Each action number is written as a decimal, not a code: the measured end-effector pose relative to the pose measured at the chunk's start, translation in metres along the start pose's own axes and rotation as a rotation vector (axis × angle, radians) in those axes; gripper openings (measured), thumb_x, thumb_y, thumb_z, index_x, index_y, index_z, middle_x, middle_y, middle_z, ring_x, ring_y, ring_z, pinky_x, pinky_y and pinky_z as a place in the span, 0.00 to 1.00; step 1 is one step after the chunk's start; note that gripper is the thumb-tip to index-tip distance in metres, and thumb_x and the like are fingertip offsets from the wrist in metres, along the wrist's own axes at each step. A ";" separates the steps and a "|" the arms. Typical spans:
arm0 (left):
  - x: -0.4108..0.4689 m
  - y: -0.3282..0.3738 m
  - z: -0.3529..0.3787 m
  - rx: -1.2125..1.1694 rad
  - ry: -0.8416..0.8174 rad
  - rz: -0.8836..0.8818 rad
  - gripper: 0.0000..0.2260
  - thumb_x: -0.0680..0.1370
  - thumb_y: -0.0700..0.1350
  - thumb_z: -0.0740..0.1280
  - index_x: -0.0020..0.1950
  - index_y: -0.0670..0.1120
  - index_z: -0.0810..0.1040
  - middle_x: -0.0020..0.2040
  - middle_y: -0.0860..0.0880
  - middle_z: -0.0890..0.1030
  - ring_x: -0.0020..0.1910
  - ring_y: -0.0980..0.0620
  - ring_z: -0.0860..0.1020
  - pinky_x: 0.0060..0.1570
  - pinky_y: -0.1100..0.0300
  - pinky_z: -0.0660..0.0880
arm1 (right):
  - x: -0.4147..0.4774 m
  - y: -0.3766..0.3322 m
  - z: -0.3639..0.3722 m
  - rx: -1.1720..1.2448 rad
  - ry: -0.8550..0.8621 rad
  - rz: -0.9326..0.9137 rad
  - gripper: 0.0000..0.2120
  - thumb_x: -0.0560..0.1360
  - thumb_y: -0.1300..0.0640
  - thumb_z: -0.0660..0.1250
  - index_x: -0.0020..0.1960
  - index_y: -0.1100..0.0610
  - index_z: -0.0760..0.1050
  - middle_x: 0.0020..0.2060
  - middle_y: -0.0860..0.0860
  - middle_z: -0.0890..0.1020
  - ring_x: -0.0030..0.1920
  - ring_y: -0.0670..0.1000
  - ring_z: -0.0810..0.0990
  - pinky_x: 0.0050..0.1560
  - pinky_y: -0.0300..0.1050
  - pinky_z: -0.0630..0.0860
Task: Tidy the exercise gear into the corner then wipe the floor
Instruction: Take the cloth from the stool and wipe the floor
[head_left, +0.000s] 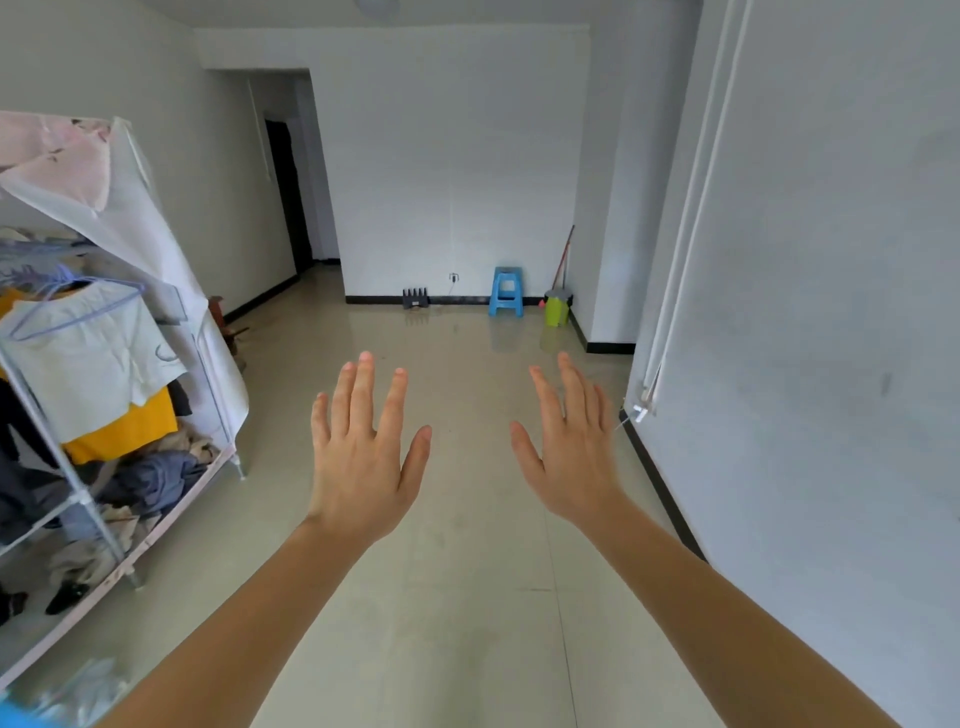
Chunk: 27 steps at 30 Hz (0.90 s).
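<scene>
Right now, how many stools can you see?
1: a blue stool stands on the floor against the far wall, left of the green bucket. Others could be hidden behind the clothes rack.

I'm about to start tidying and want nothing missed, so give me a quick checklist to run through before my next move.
1. Hands free: ok. The left hand and right hand are open, spread and hold nothing.
2. Path ahead: ok. The floor between the hands and the far wall is bare.
3. Exercise gear located: cannot tell. A small dark rack sits at the far wall, too small to identify.
4. Corner free: not ok. A blue stool and green bucket already stand near the far right corner.
5. Wiping tool found: cannot tell. A long handle leans above the bucket; its head is hidden.
</scene>
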<state>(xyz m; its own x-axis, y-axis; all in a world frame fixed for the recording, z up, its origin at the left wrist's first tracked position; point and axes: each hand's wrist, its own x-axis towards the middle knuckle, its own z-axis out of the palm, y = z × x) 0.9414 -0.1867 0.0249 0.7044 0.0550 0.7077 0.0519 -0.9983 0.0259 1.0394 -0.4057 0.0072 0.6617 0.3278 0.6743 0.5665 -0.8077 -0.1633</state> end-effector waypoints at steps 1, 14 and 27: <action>0.015 -0.014 0.021 -0.004 0.006 -0.010 0.28 0.82 0.56 0.55 0.77 0.43 0.62 0.78 0.36 0.56 0.77 0.36 0.56 0.70 0.35 0.59 | 0.020 0.003 0.024 -0.004 -0.011 -0.010 0.30 0.81 0.43 0.57 0.78 0.56 0.60 0.78 0.61 0.57 0.76 0.61 0.60 0.76 0.62 0.55; 0.290 -0.164 0.283 -0.035 -0.069 0.036 0.28 0.82 0.57 0.54 0.78 0.43 0.61 0.78 0.36 0.57 0.76 0.35 0.58 0.69 0.35 0.62 | 0.307 0.072 0.278 -0.141 -0.081 0.024 0.31 0.81 0.42 0.55 0.80 0.53 0.55 0.80 0.58 0.54 0.79 0.58 0.54 0.78 0.58 0.48; 0.568 -0.209 0.618 -0.048 -0.183 0.112 0.29 0.81 0.58 0.54 0.79 0.44 0.59 0.79 0.37 0.56 0.76 0.36 0.58 0.68 0.35 0.64 | 0.565 0.260 0.547 -0.153 -0.104 0.183 0.31 0.81 0.41 0.53 0.80 0.53 0.53 0.80 0.58 0.51 0.79 0.59 0.53 0.77 0.60 0.49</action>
<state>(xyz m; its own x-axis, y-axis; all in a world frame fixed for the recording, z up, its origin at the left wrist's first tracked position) 1.7681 0.0649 -0.0144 0.8209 -0.0577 0.5682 -0.0641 -0.9979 -0.0087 1.8290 -0.1621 -0.0481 0.7978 0.2114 0.5646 0.3570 -0.9203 -0.1600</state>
